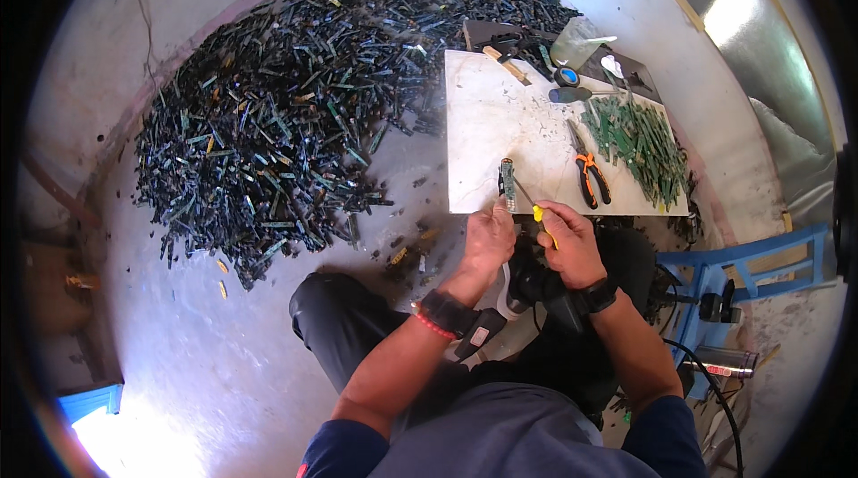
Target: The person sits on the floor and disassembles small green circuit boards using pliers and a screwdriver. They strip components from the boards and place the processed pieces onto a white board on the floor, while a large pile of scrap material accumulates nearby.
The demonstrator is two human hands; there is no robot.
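Observation:
Over the front edge of a white board, my left hand grips a narrow circuit board strip between closed fingers. My right hand is wrapped round a screwdriver with a yellow handle. Its thin shaft slants up and left to the strip; whether the tip touches it is too small to tell. Pliers with orange and black handles lie on the board, just beyond my right hand. Beside them, on the right, is a heap of bare green circuit board strips.
A large pile of dark strips covers the floor at left and back. At the board's far side are a dark-handled screwdriver, a roll of tape and a translucent container. A blue chair and metal flask are at right.

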